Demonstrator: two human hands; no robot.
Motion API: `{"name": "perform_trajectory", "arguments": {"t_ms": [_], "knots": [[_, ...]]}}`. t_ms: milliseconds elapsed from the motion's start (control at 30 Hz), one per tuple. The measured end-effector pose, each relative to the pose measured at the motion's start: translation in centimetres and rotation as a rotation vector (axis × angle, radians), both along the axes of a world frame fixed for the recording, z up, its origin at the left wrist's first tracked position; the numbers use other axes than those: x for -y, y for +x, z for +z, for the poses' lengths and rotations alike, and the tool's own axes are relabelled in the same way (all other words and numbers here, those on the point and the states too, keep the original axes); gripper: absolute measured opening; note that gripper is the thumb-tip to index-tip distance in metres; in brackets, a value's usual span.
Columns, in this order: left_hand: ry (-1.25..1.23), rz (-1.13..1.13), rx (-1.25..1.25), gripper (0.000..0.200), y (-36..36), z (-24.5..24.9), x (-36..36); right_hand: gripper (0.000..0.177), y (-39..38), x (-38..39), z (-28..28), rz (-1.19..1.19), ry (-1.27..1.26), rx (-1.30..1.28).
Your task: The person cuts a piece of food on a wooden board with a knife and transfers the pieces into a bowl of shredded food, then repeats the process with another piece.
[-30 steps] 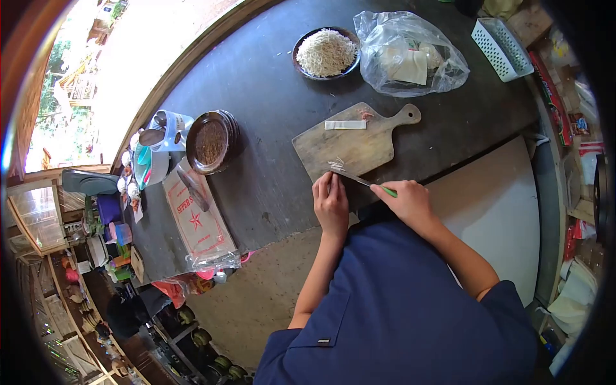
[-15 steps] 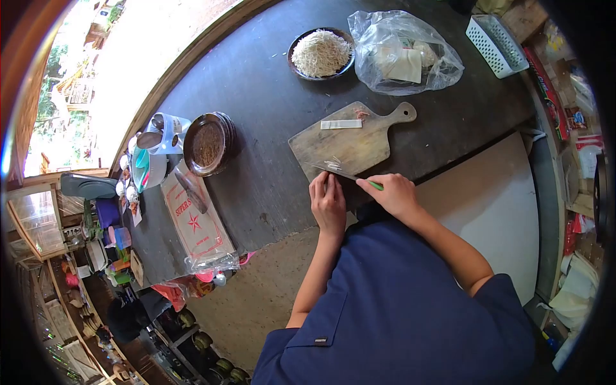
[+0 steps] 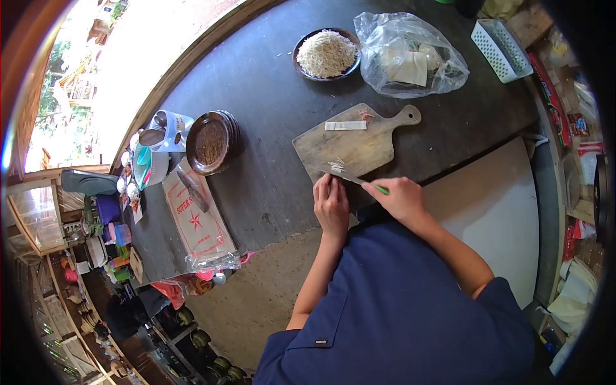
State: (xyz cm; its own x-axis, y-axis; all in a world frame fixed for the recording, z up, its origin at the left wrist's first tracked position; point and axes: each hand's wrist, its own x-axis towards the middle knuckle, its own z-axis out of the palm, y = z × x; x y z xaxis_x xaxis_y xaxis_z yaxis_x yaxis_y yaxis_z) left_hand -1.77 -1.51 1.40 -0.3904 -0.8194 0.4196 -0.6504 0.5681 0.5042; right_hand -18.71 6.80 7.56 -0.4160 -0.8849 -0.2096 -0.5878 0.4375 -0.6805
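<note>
My right hand (image 3: 399,197) grips a knife by its green handle (image 3: 381,189). The knife's blade (image 3: 346,177) lies low across the near edge of a wooden cutting board (image 3: 353,146), pointing left. My left hand (image 3: 332,210) is at that same edge, its fingers curled together against the blade; whatever they press on is hidden. Just beyond the blade is a small pile of thin white slivers (image 3: 336,165). A pale flat strip (image 3: 346,126) rests farther back on the board, and beside it lies a small reddish bit (image 3: 366,117).
Behind the board stand a bowl of white shreds (image 3: 327,54) and a clear plastic bag (image 3: 410,54) with pale pieces inside. Stacked brown bowls (image 3: 210,144), a utensil holder (image 3: 172,131) and a printed packet (image 3: 199,215) under another knife (image 3: 192,190) are at left. A white basket (image 3: 500,51) sits far right.
The whole view has shifted slightly, so the table's things appear a little farther right and lower. Both hands and the knife keep nearly the same place at the board's edge.
</note>
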Motion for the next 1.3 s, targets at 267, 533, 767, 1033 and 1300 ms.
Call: {"name": "perform_trajectory", "arguments": {"t_ms": [267,533,767,1033,1300], "knots": [[-0.001,0.013,0.002,0.022,-0.2,0.3,-0.3,0.047,0.2,0.3,-1.3,-0.001,0.001,-0.003],[-0.010,0.007,-0.042,0.022,-0.3,0.0,0.0,0.047,-0.4,-1.0,0.4,-0.018,0.093,-0.002],[-0.011,0.001,-0.020,0.022,0.2,0.0,0.1,0.047,-0.2,-0.5,0.3,-0.009,0.045,0.007],[0.024,-0.002,-0.012,0.020,0.1,0.5,0.0,0.045,-0.2,0.6,-1.0,0.014,0.035,-0.023],[-0.005,-0.022,-0.021,0.020,0.0,0.4,0.3,0.047,-0.8,-0.8,-0.9,0.007,0.037,-0.014]]}}
